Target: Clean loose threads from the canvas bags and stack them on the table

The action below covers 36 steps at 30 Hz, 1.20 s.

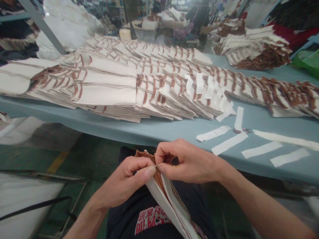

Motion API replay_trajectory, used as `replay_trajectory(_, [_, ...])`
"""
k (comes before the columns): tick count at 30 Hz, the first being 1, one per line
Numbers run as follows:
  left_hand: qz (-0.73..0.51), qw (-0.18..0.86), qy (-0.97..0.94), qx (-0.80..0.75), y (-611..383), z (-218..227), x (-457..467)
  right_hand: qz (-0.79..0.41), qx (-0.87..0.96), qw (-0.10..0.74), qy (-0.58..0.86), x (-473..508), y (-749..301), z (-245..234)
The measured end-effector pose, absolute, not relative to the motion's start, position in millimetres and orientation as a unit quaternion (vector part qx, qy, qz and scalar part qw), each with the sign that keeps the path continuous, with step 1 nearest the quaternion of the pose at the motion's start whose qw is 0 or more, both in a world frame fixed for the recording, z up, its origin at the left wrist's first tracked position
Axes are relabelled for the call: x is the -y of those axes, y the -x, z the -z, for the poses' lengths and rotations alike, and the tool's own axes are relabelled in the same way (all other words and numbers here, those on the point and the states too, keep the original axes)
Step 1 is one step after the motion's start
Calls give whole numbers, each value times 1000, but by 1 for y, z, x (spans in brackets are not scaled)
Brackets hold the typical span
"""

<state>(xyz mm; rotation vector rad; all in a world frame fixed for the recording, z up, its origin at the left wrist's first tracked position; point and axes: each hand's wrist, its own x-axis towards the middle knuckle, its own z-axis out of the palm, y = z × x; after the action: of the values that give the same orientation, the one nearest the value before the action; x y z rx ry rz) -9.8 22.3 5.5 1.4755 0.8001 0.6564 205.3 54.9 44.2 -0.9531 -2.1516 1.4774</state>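
Both hands meet over my lap, below the table's front edge. My left hand [129, 181] pinches the top of a folded cream cloth piece with brown trim [171, 207], thumb pressed to its edge. My right hand [185, 162] is closed in a pinch at the same spot, fingertips touching the left thumb. The cloth hangs down from the pinch toward my lap. What exactly the right fingertips hold at the edge is too small to see.
A light blue table [159, 131] carries long overlapping rows of cream cloth pieces with brown straps [119, 83]. Several loose white paper strips [229, 142] lie near the front right edge. More piles [251, 46] sit at the back right. A person works at the far end.
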Motion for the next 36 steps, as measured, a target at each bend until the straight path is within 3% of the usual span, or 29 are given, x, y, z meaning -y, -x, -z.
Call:
replay_trajectory(9, [-198, 648, -637, -368, 10, 3, -26, -511, 787, 165, 303, -63, -206, -28])
replay_trajectory(16, [-285, 561, -665, -401, 4, 3, -26, -426, 734, 289, 444, -48, -207, -29])
replay_trajectory(22, [-330, 493, -682, -429, -8, 16, -19, -356, 674, 299, 573, -11, -195, -13])
replay_trajectory(29, [-385, 462, -661, -449, -17, 23, -10, -316, 643, 361, 597, 4, -176, 6])
replay_trajectory(36, [-408, 479, -597, -497, -27, 28, -8, -163, 706, 361, 587, 10, -172, 20])
